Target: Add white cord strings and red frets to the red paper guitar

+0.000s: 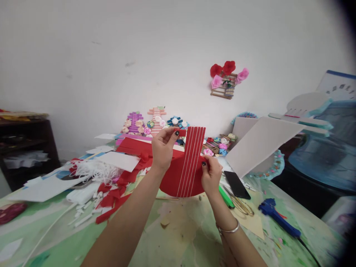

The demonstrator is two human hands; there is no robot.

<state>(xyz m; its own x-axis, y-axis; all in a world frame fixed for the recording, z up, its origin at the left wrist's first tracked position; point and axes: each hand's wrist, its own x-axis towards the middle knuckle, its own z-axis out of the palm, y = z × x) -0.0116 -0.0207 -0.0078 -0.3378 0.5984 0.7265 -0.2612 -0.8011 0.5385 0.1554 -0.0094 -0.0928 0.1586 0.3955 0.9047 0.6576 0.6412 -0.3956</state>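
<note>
A red cutout shaped like a lute (180,174), with a rounded body and a straight neck, is held upright above the table. Several white strings run down its front from the neck's top to the lower edge. My right hand (211,174) grips its right side, thumb on the front. In my left hand (164,146), a short red strip (182,132) is pinched between thumb and fingers, its end close to the left side of the neck. Whether the strip touches the neck, I cannot tell.
A blue glue gun (280,218), gold-handled scissors (243,205), a black phone (237,184) and a green marker (226,197) lie to the right. Red scraps (114,196) and tangled white string (96,170) cover the left. Finished crafts (157,120) stand against the wall.
</note>
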